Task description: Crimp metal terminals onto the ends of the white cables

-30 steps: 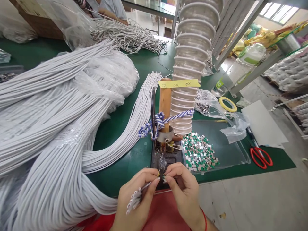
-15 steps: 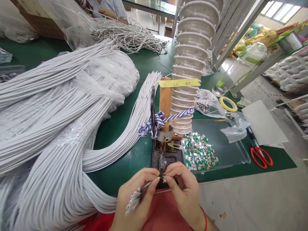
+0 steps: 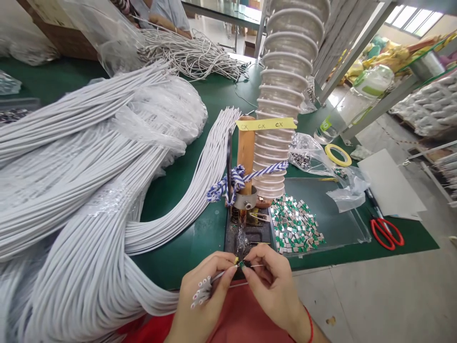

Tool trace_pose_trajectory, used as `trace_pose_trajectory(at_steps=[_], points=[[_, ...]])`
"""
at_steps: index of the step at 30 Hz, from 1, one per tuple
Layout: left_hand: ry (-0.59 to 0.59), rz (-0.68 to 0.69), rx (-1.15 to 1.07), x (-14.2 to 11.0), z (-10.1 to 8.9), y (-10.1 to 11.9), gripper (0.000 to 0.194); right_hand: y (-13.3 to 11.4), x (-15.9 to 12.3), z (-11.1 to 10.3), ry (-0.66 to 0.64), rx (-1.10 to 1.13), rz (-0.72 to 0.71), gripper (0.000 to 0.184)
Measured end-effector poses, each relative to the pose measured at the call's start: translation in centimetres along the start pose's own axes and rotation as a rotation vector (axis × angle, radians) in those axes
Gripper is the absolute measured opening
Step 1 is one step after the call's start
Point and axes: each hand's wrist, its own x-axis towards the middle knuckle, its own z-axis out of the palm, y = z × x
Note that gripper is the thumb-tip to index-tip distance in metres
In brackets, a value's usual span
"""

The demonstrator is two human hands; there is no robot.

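1. Head view: see the left hand (image 3: 213, 309) with thumb and forefinger pressed together, pinching a thin white cable (image 3: 220, 274) near its end. Cannot make out the very end, hidden by these fingertips.

2. Behind the same fingertips, find several white cable ends (image 3: 203, 288) within the left hand, pointing toward the camera. Cannot count them surely because of overlapping.

3. Opposite, see the right hand (image 3: 273, 281) with thumb and forefinger pinching a small green part (image 3: 243, 265). Notice it between both pairs of fingertips, partly covered; cannot tell its exact shape, nor any joining with the cable.

4. Notice a thin light line (image 3: 257, 265) across the right fingers; cannot tell its material. Find the remaining right fingers curled inward, partly hidden.

5. Just beyond the fingertips, see a black tray (image 3: 263, 234), its near edge covered by the hands. Above it, see a wooden handle (image 3: 246, 157), upright, partly hidden by a knotted blue-and-white cord (image 3: 233, 183).

6. Beyond the right fingers, see a pile of green-and-silver parts (image 3: 296, 224); farther to the right, red scissors (image 3: 387, 233).

7. Left of the left fingers, see large cable bundles (image 3: 82, 267), cut off by the picture edge. Far beyond, see a person's arm (image 3: 166, 23), only partly visible.
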Motion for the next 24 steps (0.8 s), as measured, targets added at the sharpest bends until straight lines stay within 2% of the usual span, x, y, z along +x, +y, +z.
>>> trace_pose_trajectory(at_steps=[3,7,11,17,21,24], points=[[-0.007,-0.020,-0.036,-0.1,0.0,-0.4,0.019,-0.4,0.5,0.0,-0.009,-0.068,-0.002,0.006],[-0.041,-0.014,-0.075,-0.2,0.0,-1.0,0.017,-0.8,0.8,-0.2,0.004,-0.098,-0.044,0.016],[-0.027,-0.011,-0.034,-0.3,0.1,-1.1,0.018,-0.8,0.8,-0.6,-0.021,-0.032,0.010,0.011],[0.000,0.059,0.030,0.3,0.4,0.1,0.024,-0.5,0.9,-0.8,-0.033,0.101,0.073,0.005],[0.023,0.074,0.033,0.4,0.4,0.4,0.028,-0.2,0.4,-0.6,0.022,0.193,-0.012,0.019],[0.020,0.051,0.039,0.4,0.2,0.4,0.028,0.1,0.1,-0.5,0.047,0.228,-0.091,0.020]])
